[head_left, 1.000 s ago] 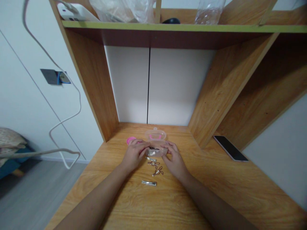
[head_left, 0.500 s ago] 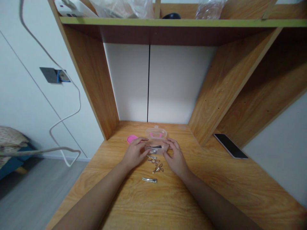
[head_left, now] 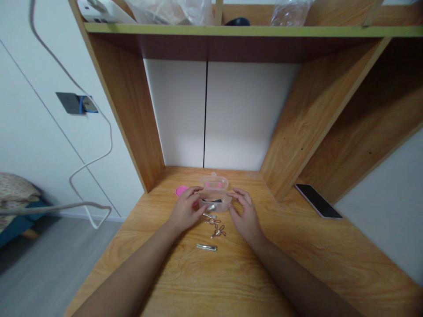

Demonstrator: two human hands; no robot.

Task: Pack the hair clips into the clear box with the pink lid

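Head view live | I'm watching remotely, facing forward and down from head height | it's hanging well back from left hand point(head_left: 187, 212) and right hand point(head_left: 245, 218) | it's catching desk point(head_left: 211, 281) below, shelf point(head_left: 214, 30) above, floor point(head_left: 66, 264) at left

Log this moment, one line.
left hand: at left end of plastic case; right hand: at right end; lid: open; silver hair clips: on desk

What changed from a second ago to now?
The left hand has drawn its fingers back leftward from over the open box, uncovering more of the dark item inside; the right hand has eased rightward. The phone and loose silver clips stay put.
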